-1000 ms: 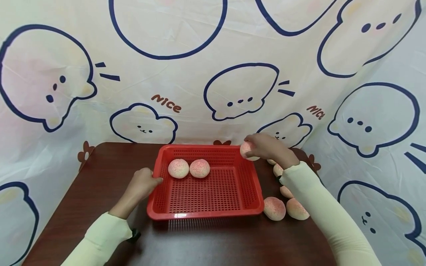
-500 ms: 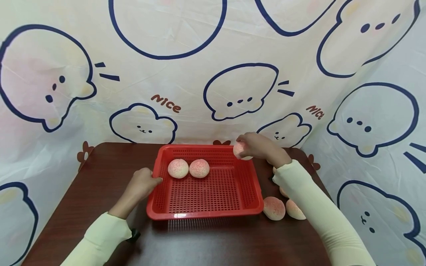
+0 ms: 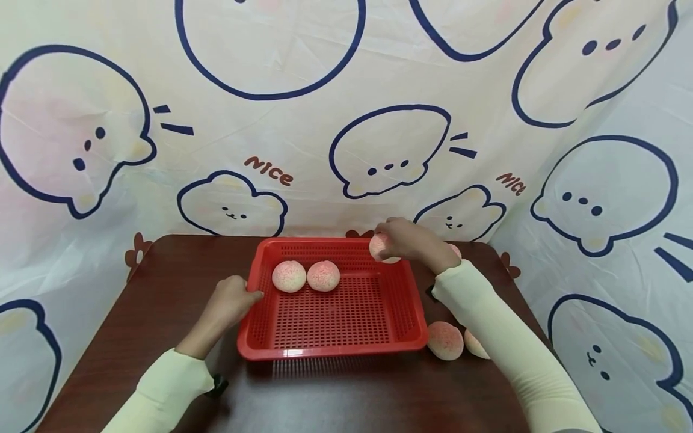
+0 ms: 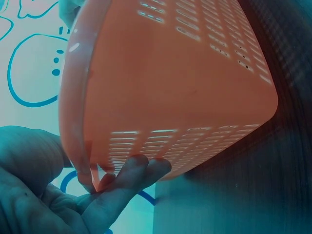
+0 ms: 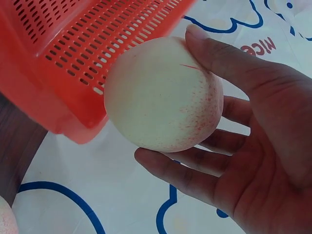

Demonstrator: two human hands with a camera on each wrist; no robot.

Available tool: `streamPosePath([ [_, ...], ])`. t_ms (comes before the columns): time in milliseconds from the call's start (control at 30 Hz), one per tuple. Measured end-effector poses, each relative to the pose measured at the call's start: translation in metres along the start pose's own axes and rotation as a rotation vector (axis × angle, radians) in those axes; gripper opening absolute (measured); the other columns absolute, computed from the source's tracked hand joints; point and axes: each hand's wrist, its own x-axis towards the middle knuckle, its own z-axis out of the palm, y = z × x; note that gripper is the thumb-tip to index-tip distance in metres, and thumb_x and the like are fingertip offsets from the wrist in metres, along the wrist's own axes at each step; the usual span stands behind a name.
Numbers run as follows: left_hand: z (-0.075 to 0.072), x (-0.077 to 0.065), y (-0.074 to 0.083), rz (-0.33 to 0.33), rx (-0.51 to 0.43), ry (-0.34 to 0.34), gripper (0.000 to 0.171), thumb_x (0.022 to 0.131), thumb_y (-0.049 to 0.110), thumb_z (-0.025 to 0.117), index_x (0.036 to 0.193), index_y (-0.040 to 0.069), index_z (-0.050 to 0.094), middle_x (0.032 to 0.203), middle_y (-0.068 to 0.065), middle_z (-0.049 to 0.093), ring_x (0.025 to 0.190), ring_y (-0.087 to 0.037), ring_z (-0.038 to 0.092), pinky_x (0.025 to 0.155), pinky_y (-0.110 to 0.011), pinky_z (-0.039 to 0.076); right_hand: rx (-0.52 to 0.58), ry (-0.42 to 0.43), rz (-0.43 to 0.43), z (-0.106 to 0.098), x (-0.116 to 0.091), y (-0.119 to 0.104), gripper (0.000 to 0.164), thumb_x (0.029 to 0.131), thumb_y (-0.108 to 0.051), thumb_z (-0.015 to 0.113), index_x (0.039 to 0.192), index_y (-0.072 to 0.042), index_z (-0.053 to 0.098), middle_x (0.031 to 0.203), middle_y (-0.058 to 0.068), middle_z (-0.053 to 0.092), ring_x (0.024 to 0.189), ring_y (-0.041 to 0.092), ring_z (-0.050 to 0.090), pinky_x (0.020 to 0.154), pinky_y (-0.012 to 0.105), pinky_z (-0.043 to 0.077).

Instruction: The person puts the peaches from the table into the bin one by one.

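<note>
A red plastic basket with slotted walls stands on the dark table. My left hand grips its left rim; in the left wrist view the thumb is over the rim and the fingers lie against the outer wall. Over the basket's far right corner, my right hand holds a pale pink peach. In the right wrist view that peach sits between the thumb and the curled fingers. Two speckled peaches, one left and one right, rest side by side in the basket's far left part.
On the table right of the basket lie more peaches, a reddish one at its near right corner and a paler one partly behind my right sleeve. A patterned cloth hangs behind the table.
My right hand has carried its peach leftward, from the basket's right rim to over its far right corner. My left hand and the two peaches inside have stayed put.
</note>
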Motion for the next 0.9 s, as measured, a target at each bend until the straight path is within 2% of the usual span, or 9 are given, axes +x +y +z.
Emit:
streamPosePath([
  [167, 0.001, -0.001, -0.001, -0.007, -0.004, -0.003, 0.027, 0.098, 0.008, 0.062, 0.112, -0.014, 0.062, 0.086, -0.021, 0.072, 0.063, -0.019, 0.072, 0.061, -0.036, 0.064, 0.006, 0.001, -0.004, 0.004, 0.005, -0.005, 0.050, 0.087, -0.026, 0.081, 0.133, -0.011, 0.066, 0.116, 0.007, 0.066, 0.097, 0.024, 0.064, 0.090, 0.043, 0.058],
  [333, 0.002, -0.001, 0.000, -0.009, 0.001, 0.000, 0.026, 0.097, 0.008, 0.062, 0.112, -0.014, 0.062, 0.087, -0.022, 0.072, 0.063, -0.020, 0.072, 0.061, -0.036, 0.064, 0.013, -0.012, 0.010, 0.007, 0.009, -0.011, 0.052, 0.087, -0.026, 0.082, 0.134, -0.011, 0.065, 0.119, 0.008, 0.067, 0.102, 0.025, 0.064, 0.094, 0.047, 0.058],
  [567, 0.002, 0.000, 0.000, -0.002, 0.017, 0.008, 0.025, 0.097, 0.008, 0.063, 0.110, -0.014, 0.063, 0.085, -0.021, 0.072, 0.061, -0.018, 0.071, 0.059, -0.034, 0.063, 0.018, -0.030, 0.000, 0.014, 0.014, -0.015, 0.049, 0.086, -0.024, 0.082, 0.131, -0.012, 0.066, 0.118, 0.006, 0.065, 0.103, 0.023, 0.063, 0.095, 0.046, 0.057],
  [767, 0.002, 0.000, 0.000, -0.005, 0.020, 0.011, 0.025, 0.097, 0.008, 0.063, 0.109, -0.014, 0.063, 0.084, -0.020, 0.072, 0.061, -0.018, 0.071, 0.058, -0.033, 0.062, 0.002, -0.051, -0.005, 0.023, 0.019, -0.018, 0.056, 0.087, -0.026, 0.080, 0.138, -0.012, 0.062, 0.123, 0.005, 0.065, 0.103, 0.023, 0.063, 0.095, 0.046, 0.058],
  [900, 0.001, 0.000, 0.000, -0.010, 0.014, 0.009, 0.025, 0.097, 0.008, 0.063, 0.110, -0.014, 0.063, 0.084, -0.020, 0.072, 0.062, -0.019, 0.072, 0.059, -0.034, 0.063, -0.012, -0.056, -0.009, 0.026, 0.023, -0.020, 0.054, 0.089, -0.029, 0.079, 0.138, -0.013, 0.063, 0.123, 0.004, 0.064, 0.103, 0.022, 0.062, 0.095, 0.045, 0.057],
])
